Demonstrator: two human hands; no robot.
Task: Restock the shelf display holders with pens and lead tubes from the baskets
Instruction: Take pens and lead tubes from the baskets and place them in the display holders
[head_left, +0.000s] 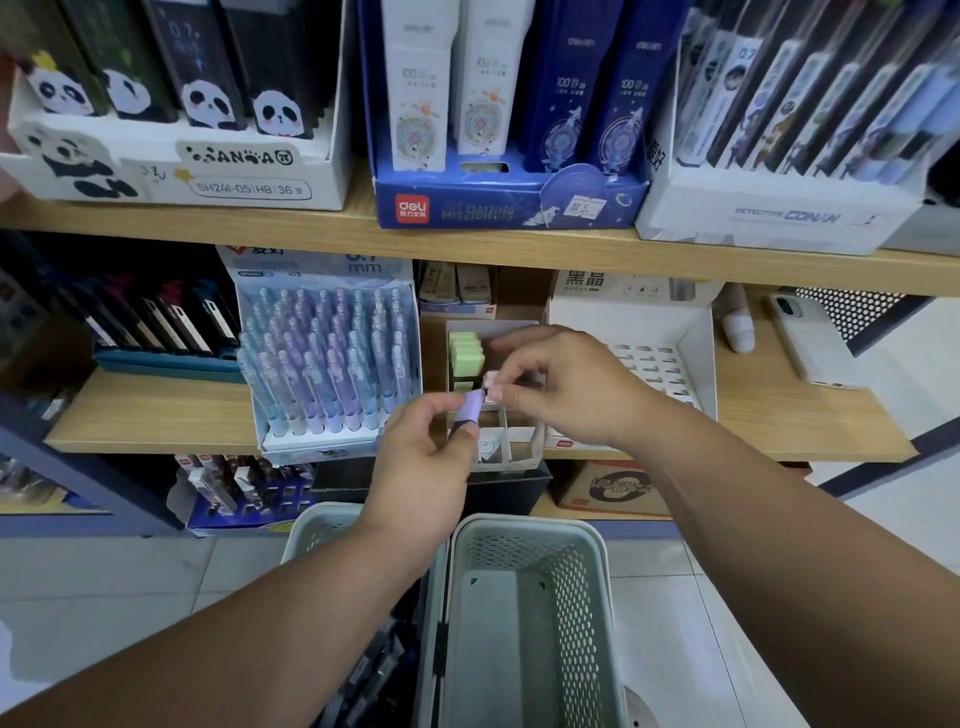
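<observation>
Our left hand (415, 467) pinches a purple tube (470, 408) between thumb and fingers. Our right hand (561, 384) pinches a pink tube (491, 385), and the two tubes are touching or nearly so. Both tubes are over the small holder (537, 441), just past our fingers. Green tubes (465, 351) already stand at its back. Its front slots look bare, so we think much is left to do. Left of our left hand, the pen holder (327, 364) looks full. Right of our right hand, a white holder (696, 353) shows many bare holes. Under our arms, one basket (519, 522) looks bare inside. By our left arm lie dark things (374, 670), maybe pens; we cannot tell.
</observation>
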